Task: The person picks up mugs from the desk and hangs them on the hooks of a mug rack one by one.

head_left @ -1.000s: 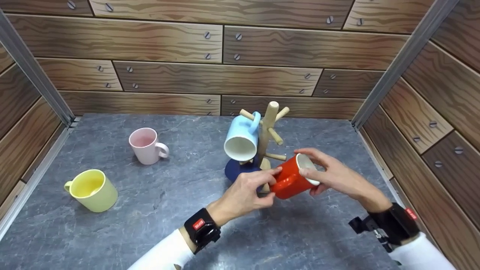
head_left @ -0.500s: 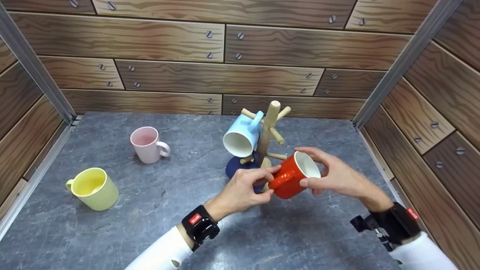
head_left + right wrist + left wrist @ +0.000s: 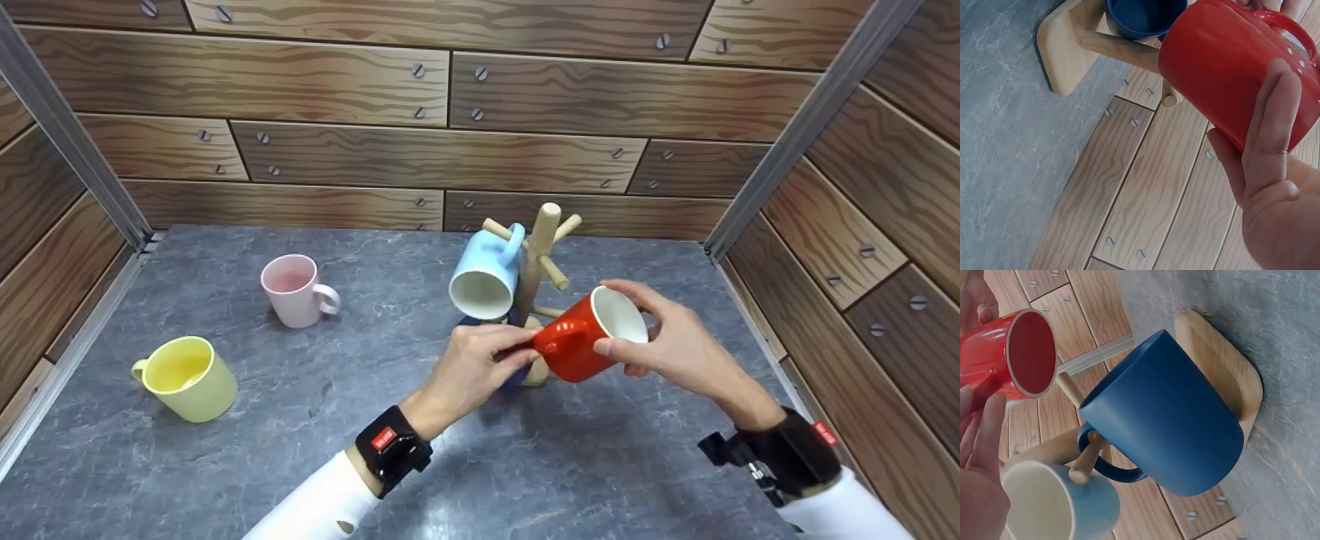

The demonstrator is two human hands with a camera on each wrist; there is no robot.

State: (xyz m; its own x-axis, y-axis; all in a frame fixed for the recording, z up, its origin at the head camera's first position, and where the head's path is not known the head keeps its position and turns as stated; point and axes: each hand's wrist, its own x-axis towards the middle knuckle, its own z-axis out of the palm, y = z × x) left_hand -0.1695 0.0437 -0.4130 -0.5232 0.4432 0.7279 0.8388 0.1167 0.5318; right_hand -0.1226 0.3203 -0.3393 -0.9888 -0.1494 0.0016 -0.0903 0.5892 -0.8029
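A red mug (image 3: 576,352) with a white inside is held tilted in the air in front of the wooden mug tree (image 3: 529,281). My right hand (image 3: 679,349) grips it near the rim, thumb on the near side. With thumb and fingers, my left hand (image 3: 466,369) pinches its handle. A light blue mug (image 3: 480,266) hangs by its handle from an upper peg. On a lower peg hangs a dark blue mug (image 3: 1168,422), seen whole in the left wrist view but mostly hidden behind my left hand in the head view. Beside the red mug, a lower peg (image 3: 1126,53) juts out.
A pink mug (image 3: 294,292) and a yellow mug (image 3: 191,382) stand upright on the left of the grey tabletop (image 3: 337,420). Wood-patterned walls (image 3: 300,82) close in the back and sides. The mug tree's wooden base (image 3: 1221,365) rests on the table.
The red mug has risen a little, its opening turning more toward the head camera. My left hand's fingers have drawn together at the handle, and that hand has shifted slightly up and left.
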